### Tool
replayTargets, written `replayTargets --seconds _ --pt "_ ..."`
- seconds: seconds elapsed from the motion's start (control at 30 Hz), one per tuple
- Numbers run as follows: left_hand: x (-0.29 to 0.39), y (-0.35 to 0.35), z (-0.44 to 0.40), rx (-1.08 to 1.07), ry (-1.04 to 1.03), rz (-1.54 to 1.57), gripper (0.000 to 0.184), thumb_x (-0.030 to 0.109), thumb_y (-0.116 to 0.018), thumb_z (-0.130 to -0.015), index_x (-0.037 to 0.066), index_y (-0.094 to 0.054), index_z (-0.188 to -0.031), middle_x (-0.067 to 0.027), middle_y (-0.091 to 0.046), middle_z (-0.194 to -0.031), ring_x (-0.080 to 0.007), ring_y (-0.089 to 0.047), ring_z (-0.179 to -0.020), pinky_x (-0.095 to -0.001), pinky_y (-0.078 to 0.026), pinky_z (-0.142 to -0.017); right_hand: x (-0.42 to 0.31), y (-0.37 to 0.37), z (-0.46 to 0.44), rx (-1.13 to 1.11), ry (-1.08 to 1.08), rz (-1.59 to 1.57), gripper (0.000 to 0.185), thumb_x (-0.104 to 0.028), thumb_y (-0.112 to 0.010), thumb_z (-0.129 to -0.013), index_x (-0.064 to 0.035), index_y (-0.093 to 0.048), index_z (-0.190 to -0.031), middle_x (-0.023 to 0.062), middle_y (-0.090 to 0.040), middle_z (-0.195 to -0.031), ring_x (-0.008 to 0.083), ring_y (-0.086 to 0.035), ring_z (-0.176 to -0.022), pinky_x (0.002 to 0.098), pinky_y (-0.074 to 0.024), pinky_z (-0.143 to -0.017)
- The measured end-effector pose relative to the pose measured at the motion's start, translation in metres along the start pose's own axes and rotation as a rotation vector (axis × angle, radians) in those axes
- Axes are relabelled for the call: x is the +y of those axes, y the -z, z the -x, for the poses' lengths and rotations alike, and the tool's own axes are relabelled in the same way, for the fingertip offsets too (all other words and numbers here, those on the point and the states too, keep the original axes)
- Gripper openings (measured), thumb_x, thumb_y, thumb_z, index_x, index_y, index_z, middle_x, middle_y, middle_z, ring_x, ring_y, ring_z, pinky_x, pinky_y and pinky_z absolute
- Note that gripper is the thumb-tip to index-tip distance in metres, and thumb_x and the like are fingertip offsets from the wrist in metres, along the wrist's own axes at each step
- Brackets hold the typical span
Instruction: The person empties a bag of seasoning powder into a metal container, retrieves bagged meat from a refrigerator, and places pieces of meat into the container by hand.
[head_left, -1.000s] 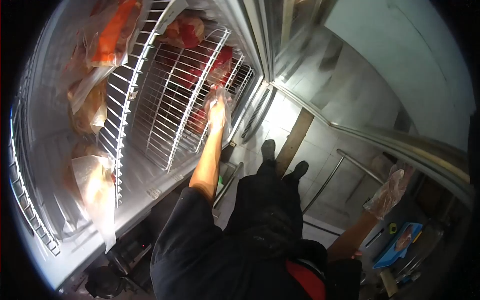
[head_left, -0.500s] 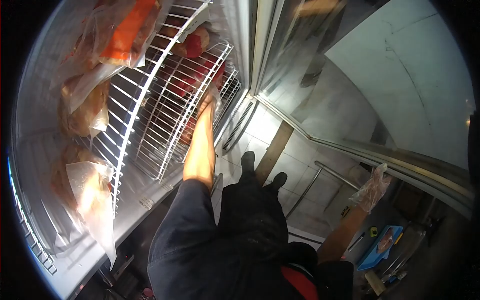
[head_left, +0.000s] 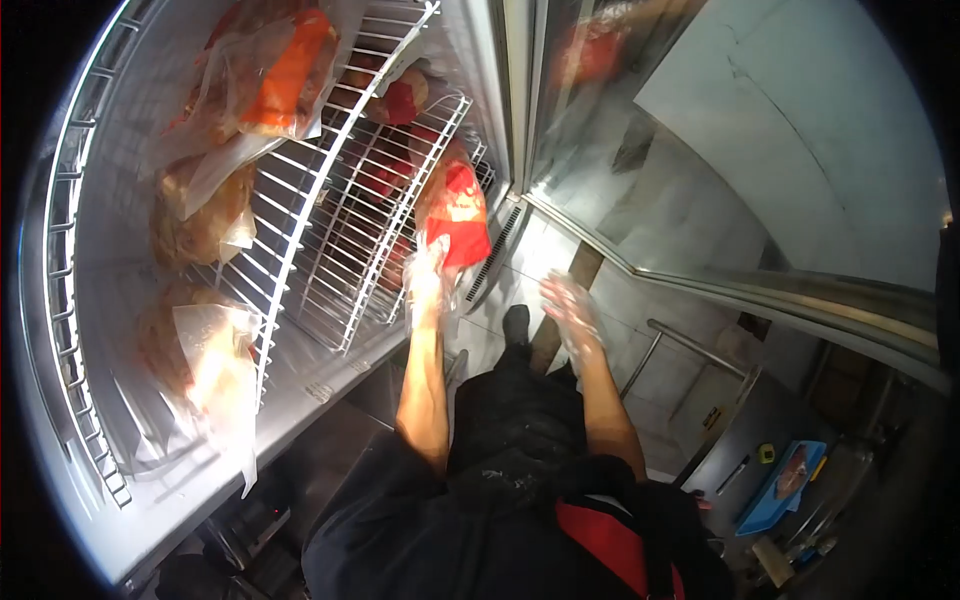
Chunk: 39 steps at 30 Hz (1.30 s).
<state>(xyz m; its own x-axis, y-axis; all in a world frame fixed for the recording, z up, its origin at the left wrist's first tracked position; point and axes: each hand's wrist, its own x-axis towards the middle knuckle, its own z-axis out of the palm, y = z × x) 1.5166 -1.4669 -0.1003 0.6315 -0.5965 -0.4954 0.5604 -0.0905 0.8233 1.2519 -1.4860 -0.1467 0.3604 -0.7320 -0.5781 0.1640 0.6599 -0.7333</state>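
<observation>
My left hand (head_left: 428,268), in a clear plastic glove, grips the near end of a red-and-clear bagged package (head_left: 460,215), whose contents I cannot make out. The package is outside the front edge of the lower wire shelves (head_left: 375,225). My right hand (head_left: 572,308), also gloved and blurred by motion, is over the floor to the right of the package. Its fingers look stretched out, with nothing in them.
Several bagged meat pieces (head_left: 205,205) lie on the upper wire shelf (head_left: 300,215) at left. The glass door (head_left: 640,200) stands open at right. A blue tray (head_left: 765,510) with a piece of meat sits on a counter at lower right.
My left hand has drawn the red package out from the lower shelves. My right hand has left the door side and swung left toward the package.
</observation>
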Motion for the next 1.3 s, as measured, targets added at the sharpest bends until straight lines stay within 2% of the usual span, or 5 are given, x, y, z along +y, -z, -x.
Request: replayTargets --seconds 0.2,0.47,0.8,0.93,1.3 --pt "0.035 0.013 0.043 -0.053 0.052 0.203 0.034 0.009 -0.06 -0.084 -0.006 -0.056 -0.114 -0.0214 -0.06 -0.117 -0.0358 -0.06 -0.108 -0.0508 -0.053 -0.09 -0.031 -0.131 -0.075 -0.5 -0.222 -0.486 0.05 -0.031 -0.055 -0.096 -0.0031 -0.045 -0.135 0.011 -0.056 -0.131 0.0218 -0.052 -0.121 0.0378 -0.0395 -0.104" --pt "0.01 0.068 0.039 -0.148 0.237 0.351 0.052 0.014 -0.056 -0.087 -0.009 -0.04 -0.131 -0.0268 -0.053 -0.127 -0.0395 -0.056 -0.115 -0.052 -0.049 -0.097 0.019 -0.152 -0.102 -0.347 -0.252 -0.245 0.016 -0.014 -0.065 -0.087 -0.002 -0.068 -0.097 0.0066 -0.07 -0.092 0.0167 -0.067 -0.082 0.0308 -0.0532 -0.074" --pt "0.011 0.045 0.015 -0.268 0.401 0.55 0.085 0.067 -0.044 -0.088 0.009 -0.027 -0.147 -0.0143 -0.038 -0.146 -0.0339 -0.038 -0.133 -0.0531 -0.033 -0.109 -0.038 -0.126 -0.081 -0.48 0.04 0.117 0.015 -0.008 -0.069 -0.081 0.001 -0.07 -0.094 0.0051 -0.068 -0.087 0.0109 -0.06 -0.077 0.027 -0.0496 -0.067" --pt "-0.03 0.023 -0.029 -0.429 0.503 0.486 0.075 0.063 -0.039 -0.092 0.007 -0.039 -0.141 -0.0125 -0.046 -0.14 -0.0303 -0.045 -0.126 -0.0471 -0.035 -0.108 -0.075 -0.082 -0.034 -0.51 0.01 0.697 0.033 -0.005 -0.074 -0.078 -0.0001 -0.064 -0.109 0.0064 -0.067 -0.099 0.0133 -0.062 -0.092 0.0277 -0.0513 -0.081" --pt "-0.024 -0.155 0.113 -0.909 0.361 -0.031 0.047 0.004 -0.069 -0.084 0.004 -0.049 -0.127 -0.0081 -0.062 -0.112 -0.0169 -0.061 -0.101 -0.0313 -0.052 -0.088 -0.149 0.004 0.178 -0.017 0.09 0.108 0.059 -0.015 -0.069 -0.086 -0.0019 -0.041 -0.136 0.0026 -0.058 -0.112 0.0098 -0.054 -0.101 0.0276 -0.0463 -0.09"
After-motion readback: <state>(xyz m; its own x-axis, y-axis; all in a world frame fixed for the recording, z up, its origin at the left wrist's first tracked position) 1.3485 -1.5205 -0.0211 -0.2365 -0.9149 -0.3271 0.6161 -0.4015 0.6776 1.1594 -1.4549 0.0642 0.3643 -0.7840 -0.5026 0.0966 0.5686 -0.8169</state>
